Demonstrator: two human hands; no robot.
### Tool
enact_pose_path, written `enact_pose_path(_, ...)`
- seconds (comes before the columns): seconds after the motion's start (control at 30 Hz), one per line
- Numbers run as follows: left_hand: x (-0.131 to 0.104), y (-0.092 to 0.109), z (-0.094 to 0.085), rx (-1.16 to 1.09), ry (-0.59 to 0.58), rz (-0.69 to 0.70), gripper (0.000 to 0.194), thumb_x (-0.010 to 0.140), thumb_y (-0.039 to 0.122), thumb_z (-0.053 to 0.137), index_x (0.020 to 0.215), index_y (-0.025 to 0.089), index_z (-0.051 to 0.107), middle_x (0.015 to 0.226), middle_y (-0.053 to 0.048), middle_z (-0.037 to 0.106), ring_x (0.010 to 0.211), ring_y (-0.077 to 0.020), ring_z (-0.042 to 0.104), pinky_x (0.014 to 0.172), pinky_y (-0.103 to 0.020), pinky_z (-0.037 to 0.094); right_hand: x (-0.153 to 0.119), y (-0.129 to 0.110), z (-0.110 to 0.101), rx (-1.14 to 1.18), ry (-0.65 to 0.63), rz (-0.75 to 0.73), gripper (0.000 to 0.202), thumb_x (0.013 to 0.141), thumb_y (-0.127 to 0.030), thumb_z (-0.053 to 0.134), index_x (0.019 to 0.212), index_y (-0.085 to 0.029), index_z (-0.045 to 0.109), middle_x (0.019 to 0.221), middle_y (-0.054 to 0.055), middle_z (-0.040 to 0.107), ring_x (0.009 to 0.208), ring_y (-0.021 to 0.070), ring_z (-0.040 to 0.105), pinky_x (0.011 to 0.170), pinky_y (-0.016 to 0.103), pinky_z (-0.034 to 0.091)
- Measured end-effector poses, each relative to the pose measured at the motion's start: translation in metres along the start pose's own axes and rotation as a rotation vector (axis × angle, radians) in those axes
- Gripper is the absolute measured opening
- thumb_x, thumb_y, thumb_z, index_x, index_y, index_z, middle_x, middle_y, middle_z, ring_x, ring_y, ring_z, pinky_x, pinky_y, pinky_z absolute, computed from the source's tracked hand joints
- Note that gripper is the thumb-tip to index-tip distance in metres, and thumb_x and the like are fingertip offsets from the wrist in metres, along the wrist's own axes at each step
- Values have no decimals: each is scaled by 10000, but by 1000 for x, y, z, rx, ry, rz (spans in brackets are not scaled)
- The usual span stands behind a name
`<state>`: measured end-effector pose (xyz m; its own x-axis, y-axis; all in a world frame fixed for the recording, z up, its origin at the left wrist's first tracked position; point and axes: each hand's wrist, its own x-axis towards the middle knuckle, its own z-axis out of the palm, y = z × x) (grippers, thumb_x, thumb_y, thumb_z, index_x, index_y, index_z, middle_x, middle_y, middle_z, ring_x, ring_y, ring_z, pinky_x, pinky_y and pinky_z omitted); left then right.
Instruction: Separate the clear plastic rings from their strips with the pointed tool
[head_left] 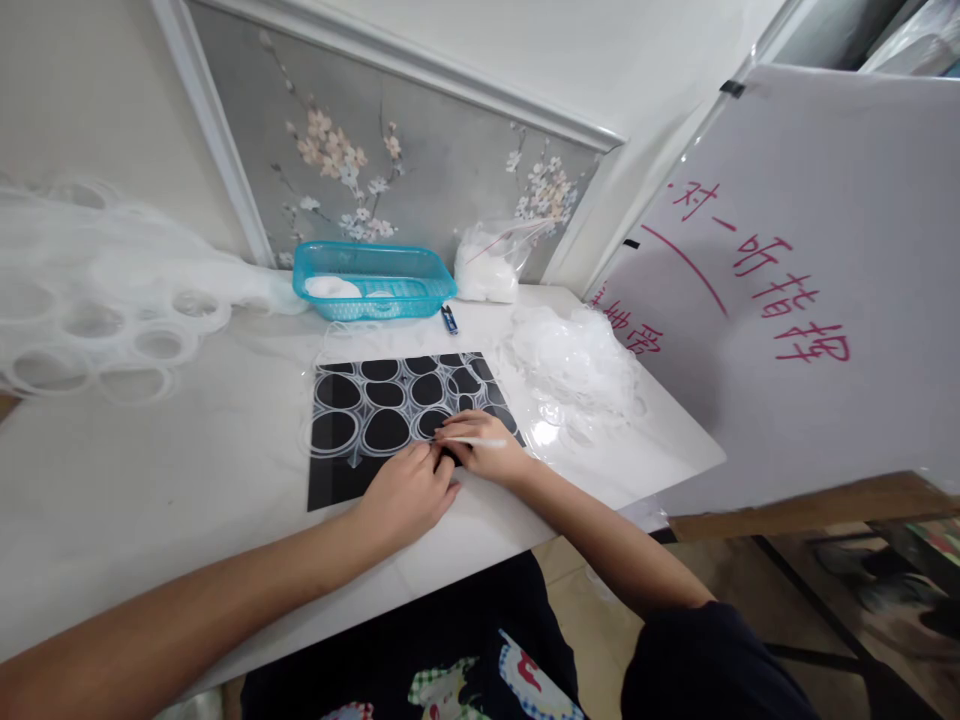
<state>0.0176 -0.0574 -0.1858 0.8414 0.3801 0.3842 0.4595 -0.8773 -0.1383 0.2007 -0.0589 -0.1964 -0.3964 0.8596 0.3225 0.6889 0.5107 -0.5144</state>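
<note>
Right hand [491,456] clamped on white stick [487,442], over clear rings [406,408] on black mat [335,489]. Left hand [412,487] just left of it, fingers curled; can't tell if gripping.

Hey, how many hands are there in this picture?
2: the left hand at the near edge of the black mat, and the right hand close beside it, holding a thin white stick. No others show.

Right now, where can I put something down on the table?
Left of the black mat, between the white rings and left arm; also the right corner, between white pile and right arm. Crowded: behind the mat, by basket and bag.
</note>
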Motion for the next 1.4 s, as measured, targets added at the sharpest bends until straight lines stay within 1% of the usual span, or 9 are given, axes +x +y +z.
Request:
enact_pose_path(0.1, 3, -1, -6, -110, -89, -60, 217, 922, 294, 607, 900, 90, 677, 870, -131, 726, 864, -275, 690, 788, -386, 563, 9, 8, -20, -75, 53, 22, 122, 862, -187, 636, 907, -203, 749, 889, 86, 771, 901, 250, 696, 853, 377, 520)
enact_pose_path(0.2, 7, -3, -16, -201, -205, -117, 207, 925, 288, 616, 889, 95, 681, 918, -137, 732, 918, -277, 699, 796, -376, 574, 39, 29, -75, -78, 513, 232, 210, 913, -254, 565, 808, -204, 740, 825, 75, 763, 890, 240, 692, 859, 364, 507)
enact_pose_path(0.27, 9, -6, -23, -269, -281, -144, 212, 938, 302, 602, 922, 106, 681, 984, -135, 735, 960, -274, 699, 798, -369, 581, 61, 39, -109, -102, 689, 296, 415, 993, -240, 348, 867, -167, 736, 883, 109, 763, 1011, 270, 671, 936, 430, 467)
enact_pose_path(0.33, 8, -11, -29, -334, -314, -133, 221, 951, 325, 583, 963, 126, 678, 1045, -126, 736, 994, -269, 699, 796, -364, 589, 74, 38, -120, -104, 785, 319, 388, 969, -200, 370, 849, -161, 737, 889, 101, 766, 1026, 272, 675, 944, 434, 468)
enact_pose_path(0.4, 3, -17, -31, -333, -259, -85, 251, 966, 345, 554, 1028, 132, 672, 1159, -141, 717, 1090, -282, 675, 865, -386, 581, 74, 23, -102, -45, 654, 243, 245, 886, -152, 529, 783, -192, 748, 865, 63, 774, 963, 248, 701, 915, 394, 502)
enact_pose_path(0.5, -15, -29, -30, -189, -96, -9, 338, 999, 364, 482, 1099, 96, 662, 1244, -192, 680, 1182, -314, 635, 983, -435, 529, 58, -9, -44, 86, 322, 84, 200, 846, -116, 627, 769, -233, 769, 860, 36, 783, 942, 229, 706, 939, 388, 516)
enact_pose_path(0.67, -48, -43, -23, -7, 46, 75, 486, 1055, 391, 303, 1101, 79, 672, 1187, -199, 706, 1119, -304, 672, 964, -427, 535, 36, -34, 20, 339, 188, 207, 137, 866, -159, 655, 826, -211, 775, 893, 58, 788, 909, 225, 724, 859, 371, 561)
enact_pose_path(0.97, -54, -37, -5, -63, 18, 8, 435, 1045, 380, 365, 1096, 76, 673, 1136, -203, 724, 1109, -293, 683, 992, -412, 514, 27, -26, 20, 481, 193, 242, 106, 858, -239, 687, 830, -198, 782, 901, 72, 779, 898, 220, 723, 861, 355, 545)
enact_pose_path(1.4, -56, -31, -7, 102, 1, 24, 500, 1062, 325, 278, 1111, 34, 682, 1100, -221, 737, 1059, -299, 711, 930, -404, 555, 23, -21, 21, 426, 115, 181, 55, 823, -211, 749, 824, -249, 789, 849, 39, 775, 1000, 230, 664, 946, 397, 518)
